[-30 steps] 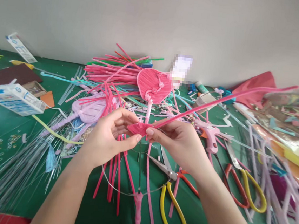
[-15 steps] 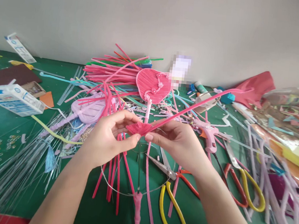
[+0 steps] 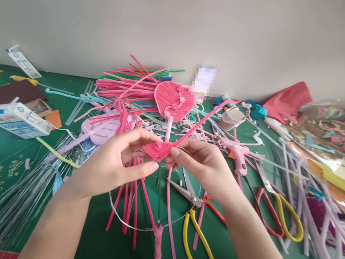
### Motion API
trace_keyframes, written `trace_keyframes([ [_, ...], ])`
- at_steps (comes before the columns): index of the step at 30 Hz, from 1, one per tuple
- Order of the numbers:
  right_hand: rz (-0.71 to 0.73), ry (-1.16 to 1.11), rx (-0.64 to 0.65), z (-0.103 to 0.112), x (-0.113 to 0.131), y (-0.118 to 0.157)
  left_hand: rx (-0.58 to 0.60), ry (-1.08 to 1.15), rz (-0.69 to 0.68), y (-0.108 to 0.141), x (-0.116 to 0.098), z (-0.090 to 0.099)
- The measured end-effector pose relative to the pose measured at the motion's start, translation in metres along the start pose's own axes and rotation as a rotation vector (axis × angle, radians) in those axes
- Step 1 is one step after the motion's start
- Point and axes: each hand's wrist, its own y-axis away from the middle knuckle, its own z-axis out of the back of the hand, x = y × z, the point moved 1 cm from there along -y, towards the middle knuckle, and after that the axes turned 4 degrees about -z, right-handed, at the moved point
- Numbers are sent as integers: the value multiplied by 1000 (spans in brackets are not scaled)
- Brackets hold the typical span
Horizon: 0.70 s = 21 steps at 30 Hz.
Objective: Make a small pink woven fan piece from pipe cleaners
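Note:
Between my two hands is a small pink folded piece (image 3: 157, 150) of fuzzy stems, with one long pink stem (image 3: 205, 118) running up to the right from it. My right hand (image 3: 198, 160) pinches its right end between thumb and fingers. Behind its left end curl the fingers of my left hand (image 3: 120, 161), the thumb lying apart from it in front. A thin dark rod (image 3: 159, 197) with a pink-wrapped handle (image 3: 156, 246) and a thin wire loop stands below. A pink heart-shaped fan (image 3: 173, 101) lies beyond my hands.
Open scissors (image 3: 194, 201) lie below my right hand, with a second pair (image 3: 272, 192) farther right beside a pink glue gun (image 3: 238, 156). Pink stems (image 3: 124, 84) are heaped at the back. At left are a milk carton (image 3: 16, 118) and silvery wires (image 3: 22, 196).
My left thumb has come off the pink piece and opened away. The piece has tilted, showing more of its face, and the long stem's end has swung left.

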Motion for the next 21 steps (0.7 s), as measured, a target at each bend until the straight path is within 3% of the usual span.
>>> trace_keyframes([
  [7,26,-53,8,-1,1,2,90,-129,19,-4,-11,3],
  [14,0,-142,44,-5,-4,4,15,-384,44,8,-10,-4],
  [21,33,-135,15,-7,-6,7,20,-488,19,8,-12,-8],
])
